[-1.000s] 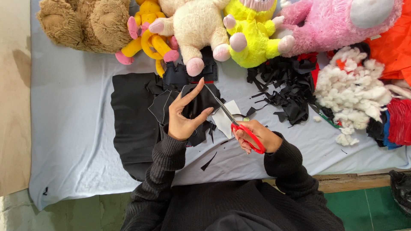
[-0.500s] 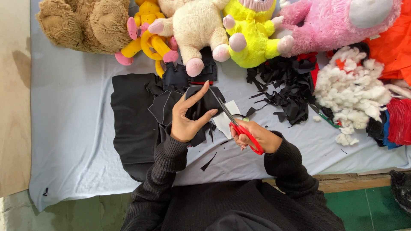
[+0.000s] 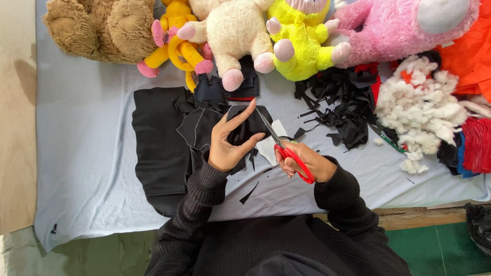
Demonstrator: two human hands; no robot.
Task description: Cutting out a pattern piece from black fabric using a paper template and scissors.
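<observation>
Squarely between hands (image 3: 266, 151): black fabric (image 3: 244, 129).

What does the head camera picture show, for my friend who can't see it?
A person's left hand holds a black fabric piece while the right hand cuts it with red-handled scissors, with plush toys lined up behind.

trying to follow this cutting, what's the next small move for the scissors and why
Probably close the blades for another short snip. The right hand grips the red-handled scissors, whose blades point up along the edge of the black fabric piece that the left hand holds up off the grey sheet. The fabric looks pinched taut right beside the blades, so a small cut seems ready.
</observation>
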